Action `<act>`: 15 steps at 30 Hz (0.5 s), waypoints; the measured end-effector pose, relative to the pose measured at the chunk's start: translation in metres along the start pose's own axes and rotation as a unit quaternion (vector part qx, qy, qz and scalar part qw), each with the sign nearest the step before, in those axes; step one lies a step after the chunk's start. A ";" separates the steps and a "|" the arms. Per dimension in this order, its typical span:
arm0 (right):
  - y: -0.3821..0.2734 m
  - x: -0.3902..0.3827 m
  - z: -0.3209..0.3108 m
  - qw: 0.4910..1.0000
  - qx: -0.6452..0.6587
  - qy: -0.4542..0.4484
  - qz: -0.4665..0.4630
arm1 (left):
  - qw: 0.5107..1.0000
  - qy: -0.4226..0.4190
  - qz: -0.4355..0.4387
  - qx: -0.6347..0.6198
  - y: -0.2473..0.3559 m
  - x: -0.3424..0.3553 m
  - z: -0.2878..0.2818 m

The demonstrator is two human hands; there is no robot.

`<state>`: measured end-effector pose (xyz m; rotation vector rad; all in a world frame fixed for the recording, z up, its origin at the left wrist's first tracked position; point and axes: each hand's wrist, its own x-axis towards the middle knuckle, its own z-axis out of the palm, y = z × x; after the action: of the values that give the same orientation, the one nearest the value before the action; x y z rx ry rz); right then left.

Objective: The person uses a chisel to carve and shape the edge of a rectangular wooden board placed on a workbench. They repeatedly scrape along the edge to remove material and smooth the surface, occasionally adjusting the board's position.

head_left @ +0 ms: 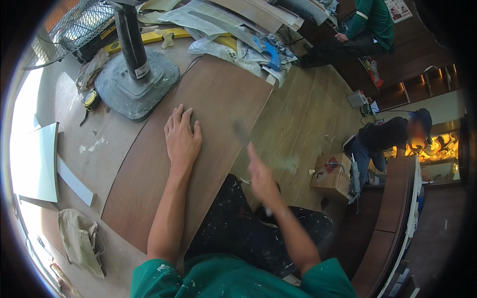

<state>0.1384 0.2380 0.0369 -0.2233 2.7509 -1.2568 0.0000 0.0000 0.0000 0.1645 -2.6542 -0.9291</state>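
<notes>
Board (213, 131) lies flat across the middle of the frame on a dusty table (107, 161), running from the top centre toward the lower left. The left hand (183, 139) is palm down on its top face, fingers released and extended toward the top of the frame, thumb slightly apart; the board is directly beneath them, gripped by none.

The right hand (264, 181), right of the board's right edge, has its fingers curled around a grey tool (241, 130). Motion blurs the tool, which overlaps that edge in view; whether it touches the board cannot be told.

At upper left, the base of a stand (131, 82) is right at the board's left edge, with a tape measure (91, 100) further left. A cloth bag (78, 238) lies at lower left. Papers (191, 17) and a blue tool (271, 53) lie beyond the board's top end.
</notes>
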 end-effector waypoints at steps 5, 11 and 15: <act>0.026 0.021 -0.066 0.997 -0.043 -0.023 0.068 | 0.999 -0.001 -0.025 -0.040 0.031 -0.024 0.021; 0.043 0.091 -0.064 0.996 -0.039 0.034 0.073 | 1.000 0.005 -0.002 -0.016 0.015 -0.004 0.010; 0.042 0.040 -0.012 0.981 -0.101 0.057 -0.157 | 1.000 0.028 -0.005 0.008 0.000 0.003 0.009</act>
<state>0.0935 0.2667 0.0110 -0.6457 3.0325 -1.0771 -0.0059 0.0050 -0.0059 0.2040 -2.6124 -0.8934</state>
